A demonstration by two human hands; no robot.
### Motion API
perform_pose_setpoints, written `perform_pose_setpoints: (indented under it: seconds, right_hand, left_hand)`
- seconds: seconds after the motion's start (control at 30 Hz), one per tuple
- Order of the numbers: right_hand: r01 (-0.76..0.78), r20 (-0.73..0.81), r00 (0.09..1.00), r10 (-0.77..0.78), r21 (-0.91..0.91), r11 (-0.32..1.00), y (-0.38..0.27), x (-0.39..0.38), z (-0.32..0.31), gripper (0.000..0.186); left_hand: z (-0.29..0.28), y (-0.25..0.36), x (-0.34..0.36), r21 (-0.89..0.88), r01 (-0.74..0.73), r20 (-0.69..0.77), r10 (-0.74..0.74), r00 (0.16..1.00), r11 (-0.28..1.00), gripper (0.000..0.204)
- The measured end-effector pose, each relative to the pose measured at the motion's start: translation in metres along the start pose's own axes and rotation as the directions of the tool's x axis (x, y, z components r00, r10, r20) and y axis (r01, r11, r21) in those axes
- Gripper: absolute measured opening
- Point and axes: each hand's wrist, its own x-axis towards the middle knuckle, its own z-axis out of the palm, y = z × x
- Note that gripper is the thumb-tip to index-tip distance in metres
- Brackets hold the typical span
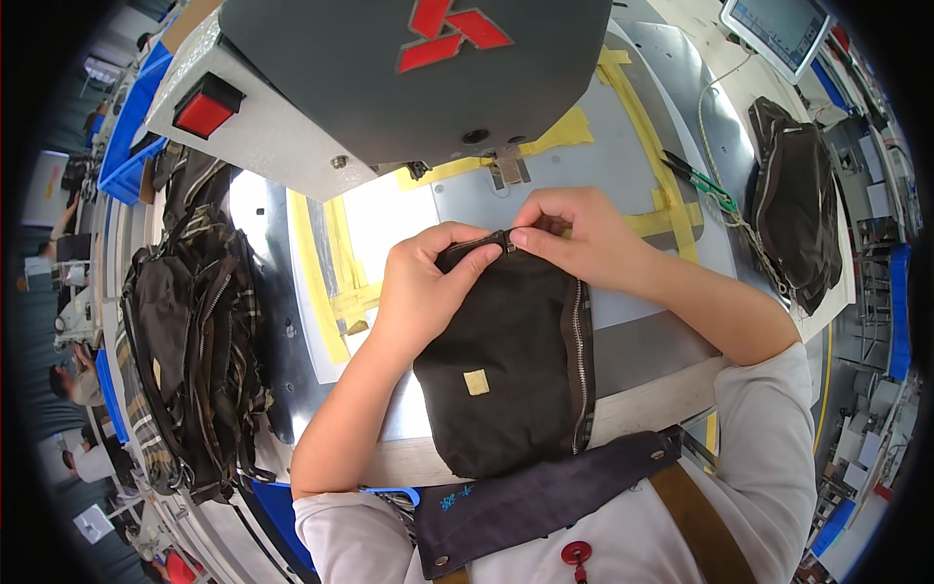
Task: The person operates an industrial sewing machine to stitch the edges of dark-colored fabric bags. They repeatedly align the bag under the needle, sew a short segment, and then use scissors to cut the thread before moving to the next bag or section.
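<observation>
A black fabric piece (501,380) with a small pale yellow patch (476,382) and a metal zipper (582,370) down its right side lies under my hands. My left hand (436,282) pinches its top edge near the middle, thumb on top. Just right of it, my right hand (569,238) grips the same edge beside a small metal fitting at the top, fingers curled. Behind them is the machine head (418,88), dark grey with a red emblem, above a metal foot (506,170) on a plate marked with yellow tape (681,229).
Piled black and plaid fabric pieces (195,341) lie at left, near a blue bin (126,170). More black pieces (793,204) sit at right, with green-handled tools (710,190) and cord beside them. A screen (778,24) stands top right; co-workers (83,384) appear at far left.
</observation>
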Motion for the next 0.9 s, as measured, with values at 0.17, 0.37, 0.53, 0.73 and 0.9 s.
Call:
perform_pose_setpoints:
  seconds: [0.17, 0.37, 0.53, 0.73, 0.9]
  right_hand:
    - [0.060, -0.035, 0.998, -0.060, -0.004, 0.998, 0.000, 0.001, 0.003, 0.016]
    - [-0.063, -0.048, 0.997, 0.066, 0.062, 0.996, -0.002, 0.001, 0.005, 0.018]
    - [-0.053, -0.105, 0.993, 0.057, 0.037, 0.998, 0.000, -0.004, 0.009, 0.017]
    - [-0.014, -0.089, 0.996, 0.011, -0.030, 0.999, -0.002, 0.000, 0.009, 0.018]
    - [0.017, -0.125, 0.991, -0.038, -0.168, 0.986, 0.000, 0.000, 0.009, 0.017]
  left_hand:
    - [0.001, -0.004, 0.001, -0.040, -0.050, -0.035, 0.049, 0.998, 0.998, 0.015]
    - [0.002, -0.012, 0.004, -0.090, -0.057, -0.093, 0.049, 0.994, 0.994, 0.012]
    - [0.003, -0.011, 0.003, -0.100, -0.067, -0.083, 0.059, 0.995, 0.993, 0.011]
    - [0.005, -0.008, 0.001, -0.059, -0.059, -0.105, 0.052, 0.993, 0.997, 0.012]
    - [0.007, -0.008, 0.006, -0.030, -0.059, -0.104, 0.056, 0.993, 0.998, 0.012]
